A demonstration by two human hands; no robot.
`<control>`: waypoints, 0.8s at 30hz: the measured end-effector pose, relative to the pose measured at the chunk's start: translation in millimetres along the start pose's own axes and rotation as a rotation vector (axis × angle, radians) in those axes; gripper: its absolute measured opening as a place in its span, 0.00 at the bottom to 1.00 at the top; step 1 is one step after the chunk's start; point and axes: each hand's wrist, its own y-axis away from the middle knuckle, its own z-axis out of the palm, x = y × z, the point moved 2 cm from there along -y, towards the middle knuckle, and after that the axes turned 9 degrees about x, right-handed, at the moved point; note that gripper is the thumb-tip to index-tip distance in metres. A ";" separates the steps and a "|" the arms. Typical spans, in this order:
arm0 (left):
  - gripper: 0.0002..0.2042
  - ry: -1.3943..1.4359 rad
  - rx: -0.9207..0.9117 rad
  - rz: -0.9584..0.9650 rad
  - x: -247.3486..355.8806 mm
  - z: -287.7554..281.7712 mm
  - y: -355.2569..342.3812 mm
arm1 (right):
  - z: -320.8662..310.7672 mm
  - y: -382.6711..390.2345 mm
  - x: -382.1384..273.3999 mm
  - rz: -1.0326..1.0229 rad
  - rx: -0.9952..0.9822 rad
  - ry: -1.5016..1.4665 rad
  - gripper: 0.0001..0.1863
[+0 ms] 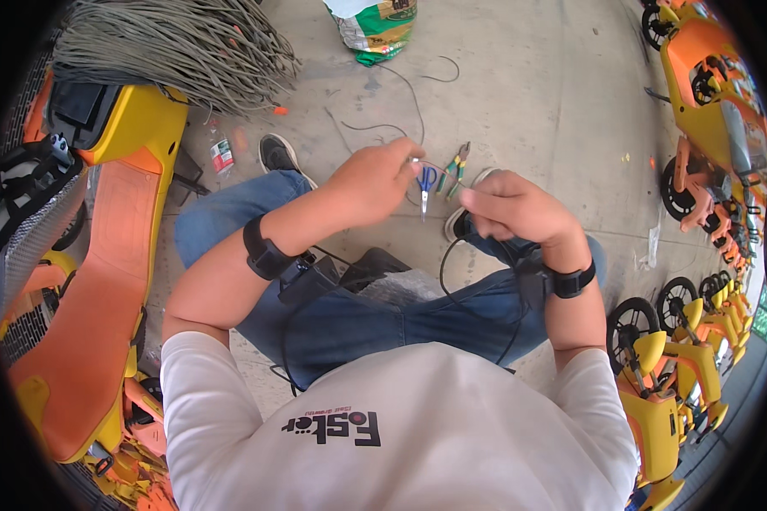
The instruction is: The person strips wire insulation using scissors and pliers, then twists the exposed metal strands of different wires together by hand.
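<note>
My left grip (377, 183) is pinched onto a thin cable (440, 168), and my right grip (517, 207) is curled closed on it too, seemingly to steady the short span between them. It sits between twelve and one o'clock from my lap. The scissors (425, 196) and pliers (458, 173) lie beneath on the floor (537, 111), probably for easy reach. The cable looks dull greyish-brown, slightly bowed; I can't make out its ends.

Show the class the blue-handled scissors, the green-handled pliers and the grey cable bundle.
Blue-handled scissors (424, 197): head view, on the blades.
Green-handled pliers (462, 159): head view, near where the handles meet.
Grey cable bundle (175, 55): head view, mid-bundle, on the strands.
</note>
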 end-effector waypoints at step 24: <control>0.13 -0.374 -0.208 -0.033 3.6 35.4 -3.2 | 7.5 -27.8 19.8 0.046 0.247 -1.301 0.22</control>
